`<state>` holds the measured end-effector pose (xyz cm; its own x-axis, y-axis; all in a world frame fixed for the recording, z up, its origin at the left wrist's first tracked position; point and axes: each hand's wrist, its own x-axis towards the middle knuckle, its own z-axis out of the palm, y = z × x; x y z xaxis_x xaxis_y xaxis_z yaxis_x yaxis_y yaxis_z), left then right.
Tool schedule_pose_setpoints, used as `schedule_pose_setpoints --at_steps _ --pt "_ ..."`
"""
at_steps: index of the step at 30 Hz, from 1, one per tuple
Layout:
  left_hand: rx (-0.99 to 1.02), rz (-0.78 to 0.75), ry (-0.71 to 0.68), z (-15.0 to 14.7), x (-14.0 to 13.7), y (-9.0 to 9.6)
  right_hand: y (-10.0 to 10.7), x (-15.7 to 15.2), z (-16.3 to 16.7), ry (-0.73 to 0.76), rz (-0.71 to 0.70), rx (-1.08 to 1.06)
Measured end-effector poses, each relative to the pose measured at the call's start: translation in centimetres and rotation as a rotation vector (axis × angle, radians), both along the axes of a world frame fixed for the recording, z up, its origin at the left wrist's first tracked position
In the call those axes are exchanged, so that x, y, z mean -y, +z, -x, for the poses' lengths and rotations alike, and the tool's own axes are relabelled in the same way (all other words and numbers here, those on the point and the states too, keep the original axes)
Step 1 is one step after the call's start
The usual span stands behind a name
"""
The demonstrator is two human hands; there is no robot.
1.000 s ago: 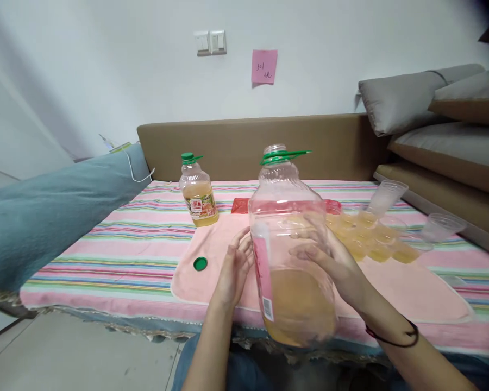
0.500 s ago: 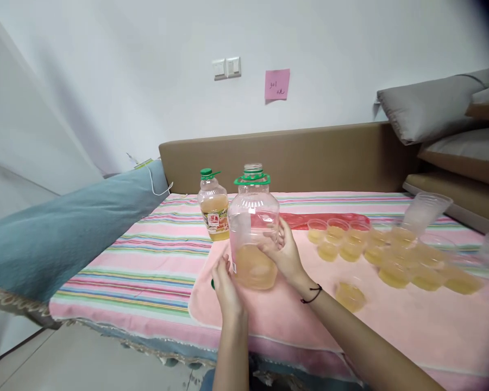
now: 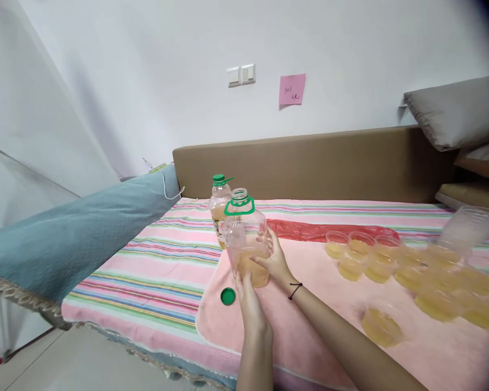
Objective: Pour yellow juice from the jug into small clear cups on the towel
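A large clear plastic jug with a green collar handle and an open mouth leans slightly left, partly filled with pale yellow liquid. My right hand grips its right side, with a dark cord on the wrist. At the jug's lower front, my left hand has its fingers against the plastic. A green cap lies on the pink mat, just left of my left hand. Behind the jug stands a second jug, green-capped and labelled, partly hidden.
To the right, several clear cups of yellow liquid stand grouped, with one cup nearer me. A stack of clear cups lies tilted behind them. Red plastic stretches along the mat's back edge. Cushions are piled at far right.
The open jug has gone from upright to leaning slightly left, both hands moving with it. My left hand has shifted to the jug's front, exposing the green cap. The view has turned slightly left.
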<state>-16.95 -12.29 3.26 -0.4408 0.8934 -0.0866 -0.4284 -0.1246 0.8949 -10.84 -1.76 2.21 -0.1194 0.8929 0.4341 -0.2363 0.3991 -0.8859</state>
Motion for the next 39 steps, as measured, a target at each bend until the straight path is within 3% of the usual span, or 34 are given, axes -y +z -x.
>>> schedule_pose_setpoints --at_steps 5,9,11,14,17,21,26,29,35,39 --pt "0.098 0.031 0.116 -0.5 -0.1 0.5 0.0 0.0 -0.4 0.027 0.047 0.051" --pt "0.061 0.036 0.129 -0.9 0.0 0.7 2.6 1.6 -3.0 0.033 0.114 0.103" --pt "0.045 0.059 0.139 -1.0 0.0 0.7 4.8 3.1 -6.0 -0.002 0.124 0.095" --pt "0.087 0.153 0.146 -1.3 -0.1 0.4 8.1 5.8 -12.4 -0.13 -0.004 0.087" --pt "0.112 0.199 0.125 -2.1 -0.2 0.0 9.4 8.4 -19.4 -0.338 -0.068 0.178" --pt "0.086 0.167 -0.034 -5.2 0.1 -0.5 6.7 10.9 -25.6 -0.516 0.023 0.262" --pt "-0.094 0.104 -0.284 -10.4 1.0 -1.0 1.1 12.0 -27.9 -0.43 0.149 0.334" --pt "-0.203 0.082 -0.414 -12.8 1.4 -1.6 -1.0 12.2 -28.2 -0.391 0.242 0.306" --pt "-0.646 -0.031 -0.47 -16.0 1.6 -3.0 -2.7 12.7 -28.5 -0.292 0.369 0.295" --pt "-0.65 -0.085 -0.45 -17.3 1.3 -3.4 -2.6 13.5 -28.1 -0.27 0.417 0.274"
